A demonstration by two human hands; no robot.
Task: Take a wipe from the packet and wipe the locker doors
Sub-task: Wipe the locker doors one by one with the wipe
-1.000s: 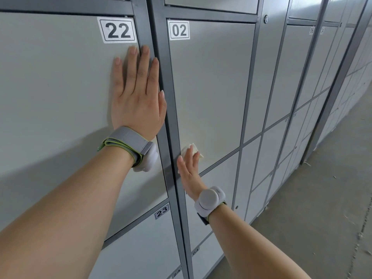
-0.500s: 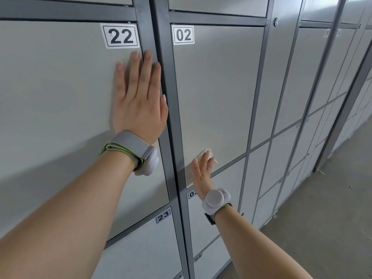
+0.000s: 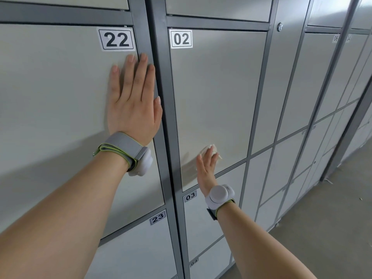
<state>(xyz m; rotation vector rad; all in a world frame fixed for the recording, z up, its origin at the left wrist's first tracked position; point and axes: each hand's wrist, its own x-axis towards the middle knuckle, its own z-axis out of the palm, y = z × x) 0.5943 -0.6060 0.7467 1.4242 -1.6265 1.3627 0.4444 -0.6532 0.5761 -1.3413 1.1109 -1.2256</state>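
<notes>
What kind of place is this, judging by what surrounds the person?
Probably a locker room or storage corridor: long rows of grey locker doors, number stickers such as the 22 label and 02 label, and a bare concrete floor.

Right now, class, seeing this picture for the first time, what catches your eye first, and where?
The left hand lies flat, fingers straight, on door 22, just under its number label. Lower right, the right hand presses a white wipe against the bottom of door 02. More grey lockers recede to the right.
</notes>
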